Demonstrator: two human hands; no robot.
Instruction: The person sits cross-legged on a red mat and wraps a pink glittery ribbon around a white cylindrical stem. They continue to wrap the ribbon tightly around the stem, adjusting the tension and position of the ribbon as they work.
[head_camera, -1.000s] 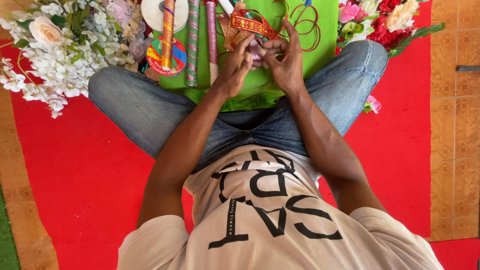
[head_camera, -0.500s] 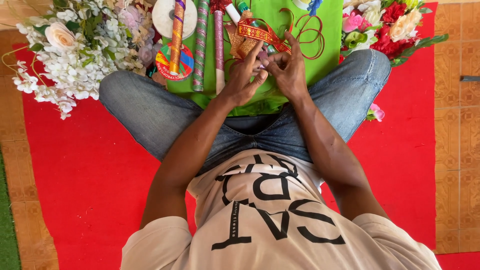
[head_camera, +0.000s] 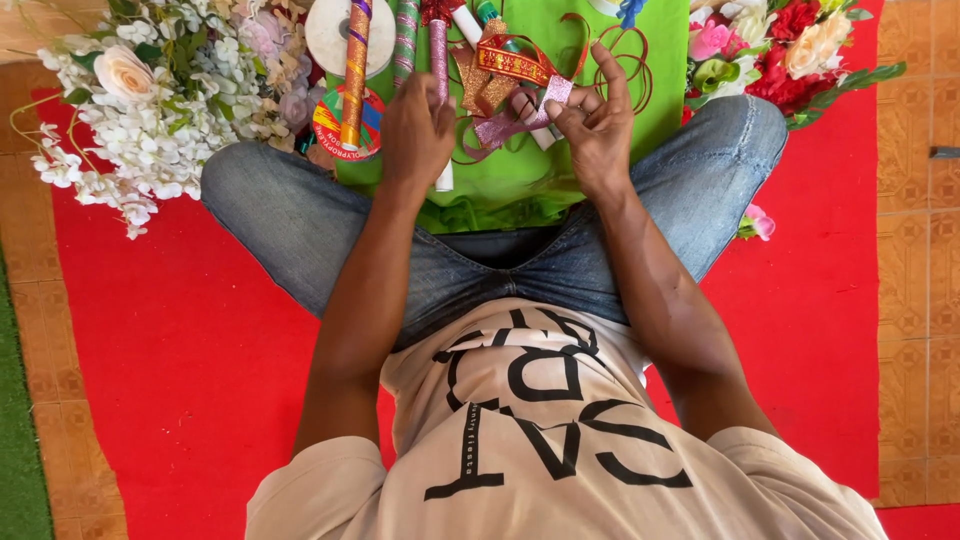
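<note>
Two hands on the glitter ribbon, over the green cloth

Your right hand pinches one end of the pink glitter ribbon between thumb and fingertips, fingers closed on it, the other fingers loosely curled. Your left hand lies palm down, fingers bent over the ribbon's other end and a white roll under it; can't tell if it really clamps either one.

Ribbon long axis: roughly left to right between the hands, rising toward the right-hand end, slack and looped in the middle. It sits just above the green cloth, which lies across your lap, between your knees.

Beyond the hands, on the cloth: a red and gold patterned ribbon curled in loops, and several wrapped sticks lying side by side, long axes pointing away from you. One stick crosses a round white spool.

You sit cross-legged in blue jeans and a beige printed shirt on a red mat. White artificial flowers heap at your left knee, red and pink flowers at your right knee. Tan floor tiles border the mat, and a green strip runs along the far left edge
</note>
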